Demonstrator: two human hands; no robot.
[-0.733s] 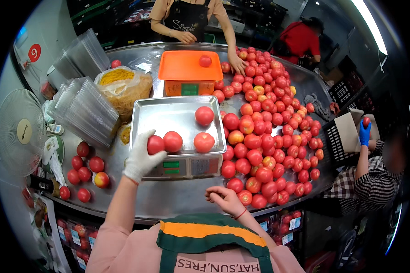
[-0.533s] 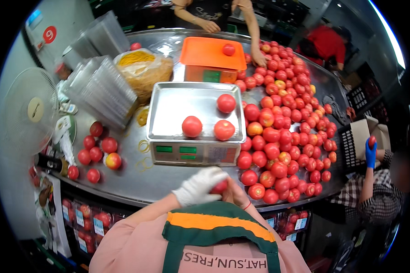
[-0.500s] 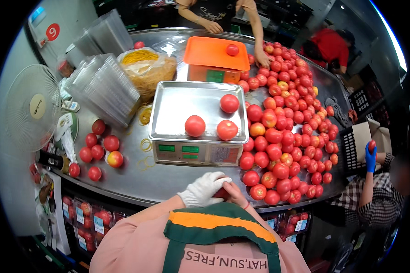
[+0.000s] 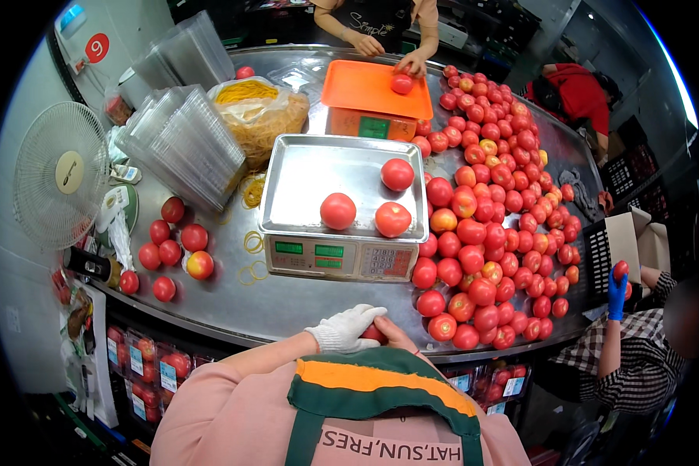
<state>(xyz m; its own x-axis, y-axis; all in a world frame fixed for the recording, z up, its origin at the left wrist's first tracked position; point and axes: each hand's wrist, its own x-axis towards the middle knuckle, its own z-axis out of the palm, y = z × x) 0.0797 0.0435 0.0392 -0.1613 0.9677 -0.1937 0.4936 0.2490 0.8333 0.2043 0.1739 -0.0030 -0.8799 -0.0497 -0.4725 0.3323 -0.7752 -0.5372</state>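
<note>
At the table's near edge, my left hand (image 4: 348,328), in a white knitted glove, and my bare right hand (image 4: 399,338) close together around a tomato (image 4: 373,334). Only part of that tomato shows between them; the apron hides some of the right fingers. Just beyond stands a scale with a steel tray (image 4: 287,186) and green displays. Three tomatoes rest on the tray: one at the left (image 4: 338,211), one at the near right (image 4: 393,220) and one behind it (image 4: 397,175). A large pile of tomatoes (image 4: 485,256) spreads to the right.
Clear plastic boxes (image 4: 186,140) stand stacked at left beside a bag of rubber bands (image 4: 264,116), near a fan (image 4: 66,172). Several tomatoes (image 4: 171,252) lie left. Across the table, a co-worker's hand (image 4: 413,64) touches a tomato on an orange scale (image 4: 357,85). A blue-gloved worker (image 4: 617,295) is at right.
More of the tomato between my hands now shows. The co-worker's hand has moved from the pile to the tomato on the orange scale. The blue-gloved hand has lowered slightly.
</note>
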